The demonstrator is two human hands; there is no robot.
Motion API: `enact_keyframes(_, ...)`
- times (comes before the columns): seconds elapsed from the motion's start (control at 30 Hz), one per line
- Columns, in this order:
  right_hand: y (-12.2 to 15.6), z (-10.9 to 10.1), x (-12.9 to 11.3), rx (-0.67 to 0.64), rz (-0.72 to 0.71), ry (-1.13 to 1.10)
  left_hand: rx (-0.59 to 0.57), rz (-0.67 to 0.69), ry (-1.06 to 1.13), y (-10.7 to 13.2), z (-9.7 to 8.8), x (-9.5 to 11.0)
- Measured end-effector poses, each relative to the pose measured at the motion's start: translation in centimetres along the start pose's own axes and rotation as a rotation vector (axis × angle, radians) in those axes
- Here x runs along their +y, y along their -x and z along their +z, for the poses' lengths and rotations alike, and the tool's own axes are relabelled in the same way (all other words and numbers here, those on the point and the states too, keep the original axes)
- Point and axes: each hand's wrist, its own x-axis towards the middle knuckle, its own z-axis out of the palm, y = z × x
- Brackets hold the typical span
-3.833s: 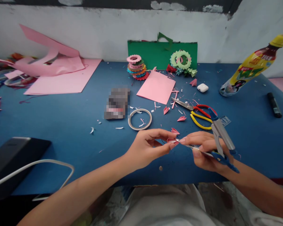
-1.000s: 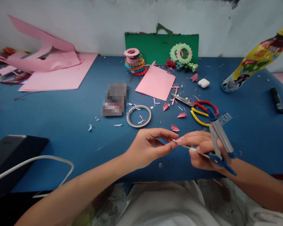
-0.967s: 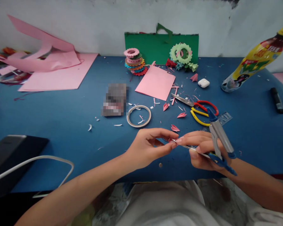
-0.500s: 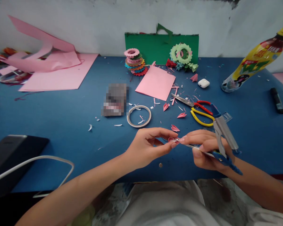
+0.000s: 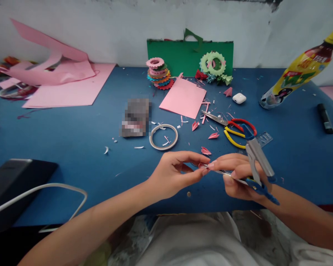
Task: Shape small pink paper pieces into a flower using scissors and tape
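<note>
A small folded pink piece [image 5: 201, 166] was held in a narrow pinch between the thumb and fingers [image 5: 195, 156] of the left hand [image 5: 172, 173], just above the near part of the worktop [image 5: 80, 147]. Much of the piece was hidden by the fingertips. A silver-and-blue compass [image 5: 259, 159] was gripped in the right hand [image 5: 242, 170], and its thin metal end was brought to the piece; whether the paper was pierced or only touched could not be told. The step in hand was judged to be the opening or shaping of the folds with that end. For the next move, a steady left pinch and small, light turns of the compass seemed to be called for, lest the paper be torn.

Just beyond the fingertips a loose folded piece [image 5: 206, 151] was seen, with two more farther off, among scattered snippets. Scissors [image 5: 224, 122] were laid to the far right of them, and a tape ring [image 5: 163, 148] to the left. Farther out, a pink sheet [image 5: 183, 98], a stack of toothed rings [image 5: 158, 75] and a green card [image 5: 177, 55] were placed toward the wall.
</note>
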Motion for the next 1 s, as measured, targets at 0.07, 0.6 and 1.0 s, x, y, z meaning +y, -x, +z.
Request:
enact_keyframes(0.07,-0.1,0.0,0.0,-0.002,-0.006,0.004,-0.005,0.008,0.009,0.0,0.0,-0.1)
enact_keyframes(0.6,-0.1,0.1,-0.4,0.032,0.051,-0.079,-0.03,0.221,-0.18,0.2,-0.3,-0.3)
enact_keyframes(1.0,0.6,0.1,-0.8,0.113,0.159,-0.179,-0.125,0.93,-0.627,-0.3,-2.1,-0.6)
